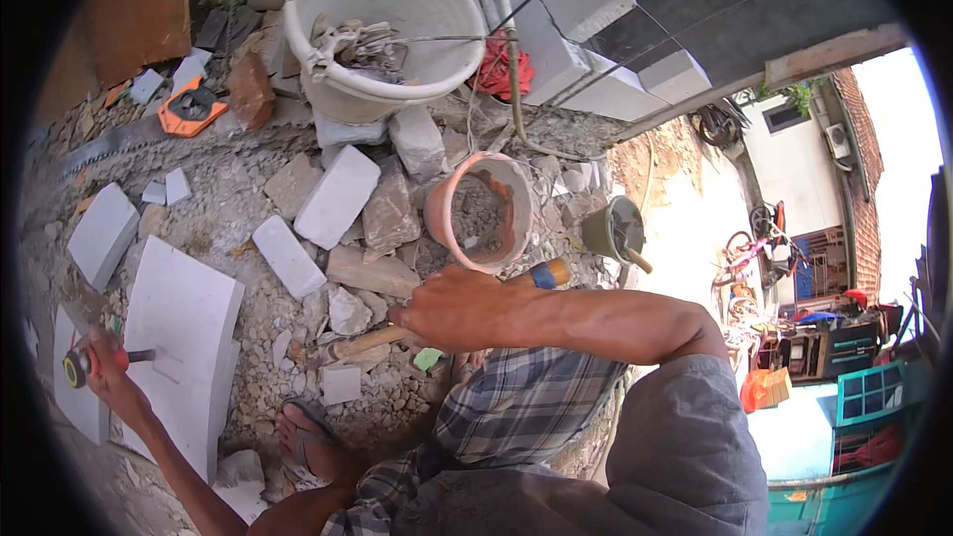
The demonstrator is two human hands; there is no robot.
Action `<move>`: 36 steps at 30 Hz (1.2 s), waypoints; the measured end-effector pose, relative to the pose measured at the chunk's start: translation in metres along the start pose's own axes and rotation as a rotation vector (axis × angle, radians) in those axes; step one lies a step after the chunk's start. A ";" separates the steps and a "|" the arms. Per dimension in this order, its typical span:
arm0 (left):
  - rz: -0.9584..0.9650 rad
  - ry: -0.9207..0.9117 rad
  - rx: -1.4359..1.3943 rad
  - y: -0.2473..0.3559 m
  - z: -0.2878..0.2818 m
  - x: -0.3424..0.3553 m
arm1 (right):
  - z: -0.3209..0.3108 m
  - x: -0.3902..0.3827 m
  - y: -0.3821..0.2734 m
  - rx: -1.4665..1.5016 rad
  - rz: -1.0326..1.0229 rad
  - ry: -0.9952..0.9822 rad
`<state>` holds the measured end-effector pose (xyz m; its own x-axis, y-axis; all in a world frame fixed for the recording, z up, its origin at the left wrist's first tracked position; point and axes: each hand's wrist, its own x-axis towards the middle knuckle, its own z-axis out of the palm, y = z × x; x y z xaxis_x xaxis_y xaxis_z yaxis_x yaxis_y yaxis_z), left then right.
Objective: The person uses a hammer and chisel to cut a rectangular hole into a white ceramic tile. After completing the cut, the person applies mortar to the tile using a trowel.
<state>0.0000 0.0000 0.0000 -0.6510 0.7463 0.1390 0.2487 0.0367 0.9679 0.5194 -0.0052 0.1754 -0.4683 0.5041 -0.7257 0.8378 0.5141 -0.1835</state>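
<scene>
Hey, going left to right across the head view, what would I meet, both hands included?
Left hand, orange handle, slim white block, right hand, dark green bucket, orange bag, teal-framed window.

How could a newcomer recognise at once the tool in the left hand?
Look at the lower left for the large white slab. At its left edge, the left hand holds a short tool, dark shaft pointing right. Its red handle with a yellow-green end differs from the wooden handle in the right hand.
</scene>
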 end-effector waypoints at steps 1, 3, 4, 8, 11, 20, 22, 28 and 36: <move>0.085 -0.026 0.021 0.010 -0.003 -0.009 | 0.003 0.002 0.000 -0.008 -0.054 0.084; 0.003 0.057 -0.057 0.014 0.009 -0.009 | 0.008 0.000 0.003 -0.006 -0.124 0.166; 0.010 0.006 -0.081 0.015 0.011 -0.003 | 0.009 -0.002 0.005 0.003 -0.128 0.163; 0.029 -0.066 -0.154 0.006 0.022 -0.002 | 0.010 -0.007 0.009 -0.020 -0.092 0.044; 0.064 -0.079 -0.179 0.003 0.024 -0.001 | 0.008 -0.004 0.009 -0.028 -0.100 0.030; 0.009 -0.114 -0.152 -0.002 0.011 0.003 | 0.007 0.000 0.009 -0.022 -0.103 0.092; 0.028 -0.121 -0.182 -0.008 0.007 0.006 | 0.006 0.003 0.008 -0.023 -0.104 0.083; 0.061 -0.081 -0.121 0.021 0.009 0.002 | -0.011 0.004 -0.004 0.062 -0.157 0.148; -0.057 -0.219 -0.146 0.060 0.045 -0.037 | -0.090 0.023 -0.067 0.337 -0.218 0.401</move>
<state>0.0711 0.0042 0.0436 -0.4866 0.8721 0.0506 0.0995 -0.0022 0.9950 0.4273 0.0348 0.2307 -0.6550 0.6691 -0.3510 0.7226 0.4189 -0.5500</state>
